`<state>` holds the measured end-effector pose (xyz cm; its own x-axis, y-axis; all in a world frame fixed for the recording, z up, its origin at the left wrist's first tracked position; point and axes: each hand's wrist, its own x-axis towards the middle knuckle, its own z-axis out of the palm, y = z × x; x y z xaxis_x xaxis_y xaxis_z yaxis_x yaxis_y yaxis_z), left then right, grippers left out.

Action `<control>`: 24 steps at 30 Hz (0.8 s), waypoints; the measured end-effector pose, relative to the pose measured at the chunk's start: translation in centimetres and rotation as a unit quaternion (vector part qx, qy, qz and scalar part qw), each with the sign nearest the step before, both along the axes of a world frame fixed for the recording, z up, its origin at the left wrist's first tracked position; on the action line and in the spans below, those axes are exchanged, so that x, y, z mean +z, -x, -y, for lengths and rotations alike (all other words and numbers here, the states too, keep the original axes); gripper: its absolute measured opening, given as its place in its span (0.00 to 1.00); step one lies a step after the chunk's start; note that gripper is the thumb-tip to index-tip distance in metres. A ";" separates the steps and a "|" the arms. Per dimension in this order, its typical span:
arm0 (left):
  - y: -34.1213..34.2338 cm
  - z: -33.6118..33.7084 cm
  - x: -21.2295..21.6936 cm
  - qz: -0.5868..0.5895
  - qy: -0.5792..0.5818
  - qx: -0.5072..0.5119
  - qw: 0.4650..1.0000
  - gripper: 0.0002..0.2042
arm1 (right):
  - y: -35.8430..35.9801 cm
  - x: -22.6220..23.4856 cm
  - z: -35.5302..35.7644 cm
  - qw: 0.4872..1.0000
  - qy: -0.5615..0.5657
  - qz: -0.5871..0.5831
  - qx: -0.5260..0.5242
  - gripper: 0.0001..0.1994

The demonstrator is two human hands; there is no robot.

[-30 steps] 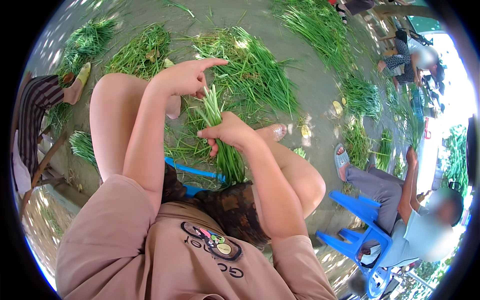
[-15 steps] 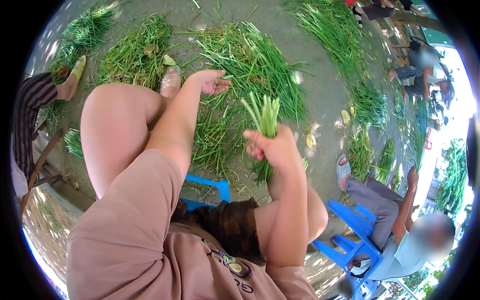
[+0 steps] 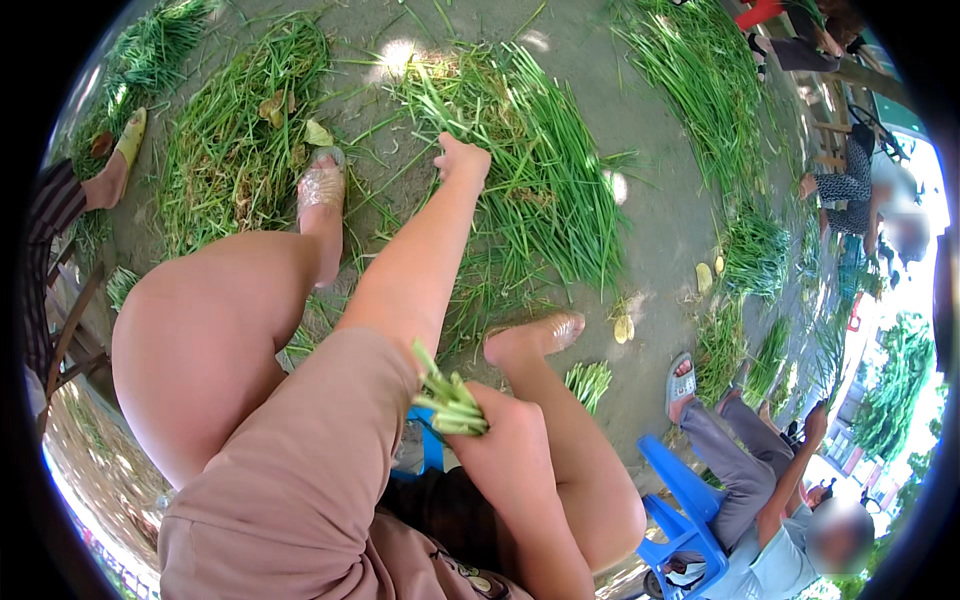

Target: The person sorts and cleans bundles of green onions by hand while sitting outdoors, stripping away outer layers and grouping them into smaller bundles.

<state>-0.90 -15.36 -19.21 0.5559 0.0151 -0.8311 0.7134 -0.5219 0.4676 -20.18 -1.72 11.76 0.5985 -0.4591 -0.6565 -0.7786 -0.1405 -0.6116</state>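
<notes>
My right hand [image 3: 500,425] is wrapped round a bunch of chives [image 3: 452,402], held low over my lap. The bunch's pale green cut ends point up and to the left, and my hand hides the rest of it. My left arm stretches forward to a loose pile of long green chives [image 3: 555,180] on the ground. At the pile's left edge, my left hand [image 3: 463,162] hangs with its fingers bent downward and partly hidden. The fingertips that show look apart, and nothing is visible between them.
Another heap of chives [image 3: 245,130] with yellowed leaves lies left, beside my sandalled foot [image 3: 322,190]. More chives [image 3: 700,80] spread far right. A small bundle [image 3: 588,385] lies by my right leg. A person sits right on a blue chair [image 3: 685,500]; other people sit at both sides.
My left hand has moved forward and right to the pile. My right hand has drawn back toward my lap with the bunch, which has tipped leftward. My right foot has come into view.
</notes>
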 end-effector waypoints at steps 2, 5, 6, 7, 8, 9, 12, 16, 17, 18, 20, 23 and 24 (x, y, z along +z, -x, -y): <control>0.5 -0.1 0.3 -0.010 0.091 -0.001 0.996 0.27 | 0.4 0.3 -0.2 0.999 -0.011 0.027 0.031 0.07; 0.7 -1.6 2.1 -0.042 0.263 0.047 0.963 0.19 | 0.1 0.5 -1.1 0.990 -0.012 0.091 0.107 0.07; 0.6 -2.0 2.3 -0.041 0.259 0.057 0.963 0.13 | 0.3 0.4 -1.5 0.988 -0.018 0.093 0.125 0.07; -0.4 -3.4 2.7 -0.035 0.270 0.077 0.959 0.13 | 0.4 0.3 -1.9 0.984 -0.022 0.096 0.147 0.06; -1.4 -5.1 3.0 -0.029 0.280 0.097 0.955 0.13 | 0.6 0.6 -2.1 0.982 -0.006 0.097 0.163 0.06; -2.4 -6.6 2.6 -0.023 0.310 0.115 0.943 0.13 | 0.8 0.9 -2.2 0.980 0.009 0.098 0.173 0.06; -4.9 -10.6 4.0 0.023 0.343 0.123 0.931 0.14 | 1.4 1.1 -2.3 0.977 0.031 0.116 0.176 0.06; -5.3 -12.4 10.7 0.090 0.325 -0.120 0.934 0.15 | 2.1 2.5 -2.6 0.973 0.067 0.121 0.184 0.04; -4.8 -12.1 10.8 0.133 0.287 -0.237 0.919 0.15 | 2.1 2.6 -2.8 0.973 0.071 0.125 0.183 0.04; -4.5 -11.6 10.7 0.173 0.245 -0.350 0.887 0.16 | 2.2 2.6 -3.0 0.972 0.075 0.129 0.182 0.03; -2.7 -11.9 9.4 0.194 0.188 -0.510 0.817 0.19 | 2.5 1.4 -3.8 0.967 0.089 0.168 0.171 0.03; 0.3 -13.9 10.1 0.007 0.059 -0.641 0.765 0.32 | 2.3 -0.3 -3.8 0.968 0.099 0.155 0.171 0.02; 1.9 -14.9 9.7 0.040 -0.027 -0.664 0.747 0.33 | 2.7 -0.6 -3.7 0.969 0.111 0.146 0.163 0.02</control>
<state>-2.82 -0.44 -9.48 0.1596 -0.5611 -0.8122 -0.4781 -0.7637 0.4337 -22.84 1.97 11.13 0.8810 -0.3250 -0.3438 -0.4689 -0.5029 -0.7261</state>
